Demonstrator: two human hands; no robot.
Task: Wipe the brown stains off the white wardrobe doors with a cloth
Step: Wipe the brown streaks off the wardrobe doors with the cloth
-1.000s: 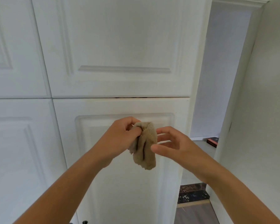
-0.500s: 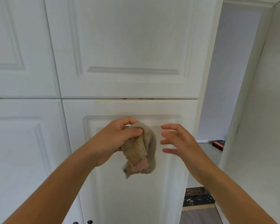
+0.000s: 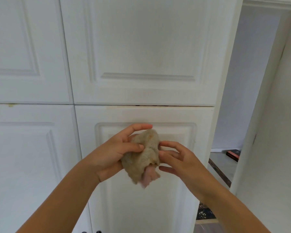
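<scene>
Since half a second earlier, the right hand [image 3: 180, 158] had closed the gap to the cloth [image 3: 144, 157]. Its loosely spread fingers [image 3: 165, 143] now touched the bundle's right side without curling round it. The left hand [image 3: 114, 153] gripped the cloth, thumb pressed on its front and forefinger stretched over the top. The bundle hung before the upper edge of the recessed panel of the lower right door [image 3: 141, 207]; whether it touched the door could not be told.

Open room lay all round the hands. To the right the wardrobe ended at a doorway [image 3: 252, 81], where a dark book [image 3: 233, 154] lay on the floor. Two dark knobs [image 3: 91, 231] were cut off by the bottom edge, and the left hand's other fingers were hidden behind the cloth.

The cloth was tan, nubbly and bunched, with a pink scrap poking from its lower end. A small brown mark [image 3: 11, 105] sat on the top edge of the lower left door [image 3: 32, 165], and a faint brownish line ran along the lower right door's top edge.
</scene>
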